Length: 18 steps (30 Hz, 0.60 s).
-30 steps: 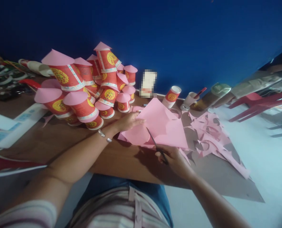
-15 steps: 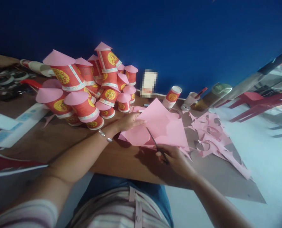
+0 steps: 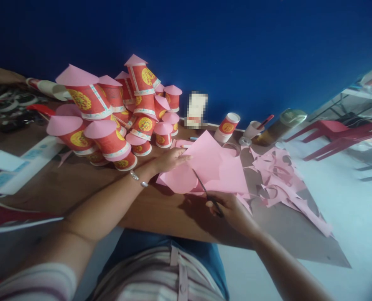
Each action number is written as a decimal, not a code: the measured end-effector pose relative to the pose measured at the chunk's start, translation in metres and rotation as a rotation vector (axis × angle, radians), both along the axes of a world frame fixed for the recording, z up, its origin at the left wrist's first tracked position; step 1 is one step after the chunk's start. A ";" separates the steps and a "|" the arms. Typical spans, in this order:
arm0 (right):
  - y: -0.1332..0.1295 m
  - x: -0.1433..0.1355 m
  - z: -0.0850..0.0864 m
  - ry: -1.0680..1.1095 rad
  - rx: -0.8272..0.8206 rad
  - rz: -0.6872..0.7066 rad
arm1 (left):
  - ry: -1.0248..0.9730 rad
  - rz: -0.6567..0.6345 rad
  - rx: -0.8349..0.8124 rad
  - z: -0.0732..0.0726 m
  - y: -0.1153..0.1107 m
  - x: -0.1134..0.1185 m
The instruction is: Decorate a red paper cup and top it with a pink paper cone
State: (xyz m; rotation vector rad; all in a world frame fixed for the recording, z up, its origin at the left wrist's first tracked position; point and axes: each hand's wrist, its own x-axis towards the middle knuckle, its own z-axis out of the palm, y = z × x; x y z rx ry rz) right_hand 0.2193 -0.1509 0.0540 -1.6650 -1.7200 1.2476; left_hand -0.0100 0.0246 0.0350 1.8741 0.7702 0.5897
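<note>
My left hand (image 3: 172, 160), a silver bangle at its wrist, is closed on the left edge of a pink paper sheet (image 3: 206, 156). In my right hand (image 3: 225, 205) is a pair of dark scissors (image 3: 207, 192), with fingers wrapped round the handles. Their blades point up and left, the tips at the sheet near my left fingertips. A rounded flap of the paper hangs left of the blades. More pink paper (image 3: 236, 171) lies beneath. To the left stand several stacked red paper cups (image 3: 110, 144) with pink paper cones on top.
Pink paper scraps (image 3: 280, 179) are heaped at the right of the table (image 3: 161, 209). Along the blue wall stand a red-and-white cup (image 3: 228, 127), a white cup (image 3: 251, 130) holding a red-handled tool, and a bottle (image 3: 280, 125). A power strip (image 3: 23, 167) lies left; another person's hand (image 3: 4, 77) is beyond.
Both hands keep nearly the same place. The scissors and the paper shift only very slightly; the cups stay as they were.
</note>
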 end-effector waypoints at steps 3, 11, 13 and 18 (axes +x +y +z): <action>0.001 0.000 -0.005 0.008 0.005 0.015 | 0.023 -0.012 -0.030 0.003 -0.002 0.001; 0.001 0.003 -0.017 0.085 0.008 0.018 | 0.071 0.009 -0.006 0.013 -0.005 0.001; 0.000 0.003 -0.019 0.089 0.001 0.009 | 0.070 0.013 -0.006 0.015 -0.006 0.002; -0.001 0.005 -0.021 0.044 0.004 0.004 | 0.049 -0.007 -0.018 0.012 -0.005 0.002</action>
